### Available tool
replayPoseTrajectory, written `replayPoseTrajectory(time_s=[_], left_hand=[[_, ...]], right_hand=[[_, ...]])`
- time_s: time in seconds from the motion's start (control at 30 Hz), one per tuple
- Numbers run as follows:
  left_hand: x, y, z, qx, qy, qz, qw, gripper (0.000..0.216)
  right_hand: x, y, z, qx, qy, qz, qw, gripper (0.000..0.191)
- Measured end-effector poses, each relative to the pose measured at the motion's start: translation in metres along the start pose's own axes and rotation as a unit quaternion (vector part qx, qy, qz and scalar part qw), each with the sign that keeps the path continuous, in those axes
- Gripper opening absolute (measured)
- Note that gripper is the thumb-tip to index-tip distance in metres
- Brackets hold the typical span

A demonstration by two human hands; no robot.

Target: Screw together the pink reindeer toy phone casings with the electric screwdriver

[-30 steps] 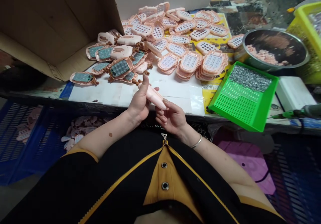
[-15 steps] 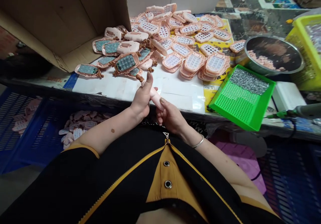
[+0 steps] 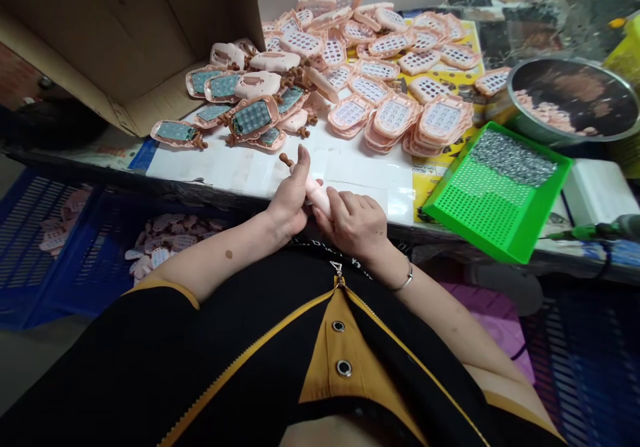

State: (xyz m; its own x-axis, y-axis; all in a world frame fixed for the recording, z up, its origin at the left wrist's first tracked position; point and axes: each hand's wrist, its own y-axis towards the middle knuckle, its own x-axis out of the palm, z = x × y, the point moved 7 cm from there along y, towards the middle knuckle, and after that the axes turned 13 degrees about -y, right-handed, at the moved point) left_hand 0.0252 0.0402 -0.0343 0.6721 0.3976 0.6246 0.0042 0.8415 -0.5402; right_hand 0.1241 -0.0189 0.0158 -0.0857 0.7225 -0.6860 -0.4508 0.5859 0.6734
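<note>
Both hands hold one pink toy phone casing (image 3: 319,195) over the table's front edge. My left hand (image 3: 290,200) wraps round its upper end, thumb raised along the side, and a brown antler-like piece sticks out past the thumb. At the lower end, my right hand (image 3: 357,223) has its fingers curled over the casing. The casing is seen from its narrow side, so its faces are mostly hidden. Beyond the hands lie casings with green circuit boards (image 3: 253,119) and brown antler-like pieces. To their right are stacked pink keypad covers (image 3: 395,117).
A cardboard box (image 3: 150,47) stands open at the left. On the right are a green tray (image 3: 500,217) of small metal screws, a steel bowl (image 3: 515,93) with pink bits, and an electric screwdriver (image 3: 600,231). Blue crates (image 3: 95,267) with pink parts sit below the table.
My right hand has turned over, its back now facing up and its fingers curled over the casing's lower end. My left hand keeps its hold. The view has shifted slightly.
</note>
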Motion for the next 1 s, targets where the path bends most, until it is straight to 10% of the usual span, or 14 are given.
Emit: replayPoseTrajectory(time_s=[0.23, 0.53, 0.7, 0.83, 0.93, 1.0], left_hand=[[0.036, -0.012, -0.008, -0.074, -0.036, -0.114, 0.99, 0.07], [0.041, -0.02, -0.02, -0.103, 0.05, -0.066, 0.991, 0.009], [0.056, -0.022, -0.03, -0.139, 0.084, -0.091, 0.983, 0.008], [0.073, -0.016, -0.046, -0.177, 0.139, -0.117, 0.967, 0.014], [0.084, -0.004, -0.059, -0.203, 0.166, -0.129, 0.956, 0.017], [0.093, 0.005, -0.07, -0.221, 0.179, -0.144, 0.948, 0.016]], right_hand=[[-0.007, -0.011, 0.029, 0.049, -0.02, 0.038, 0.998, 0.038], [-0.025, -0.026, 0.048, 0.026, 0.105, 0.098, 0.989, 0.045], [-0.073, -0.063, 0.14, 0.185, 0.042, 0.19, 0.963, 0.037], [-0.122, -0.126, 0.216, 0.241, -0.018, 0.403, 0.883, 0.057], [-0.12, -0.139, 0.268, 0.289, 0.068, 0.337, 0.893, 0.07], [-0.099, -0.135, 0.297, 0.385, 0.217, 0.236, 0.865, 0.046]])
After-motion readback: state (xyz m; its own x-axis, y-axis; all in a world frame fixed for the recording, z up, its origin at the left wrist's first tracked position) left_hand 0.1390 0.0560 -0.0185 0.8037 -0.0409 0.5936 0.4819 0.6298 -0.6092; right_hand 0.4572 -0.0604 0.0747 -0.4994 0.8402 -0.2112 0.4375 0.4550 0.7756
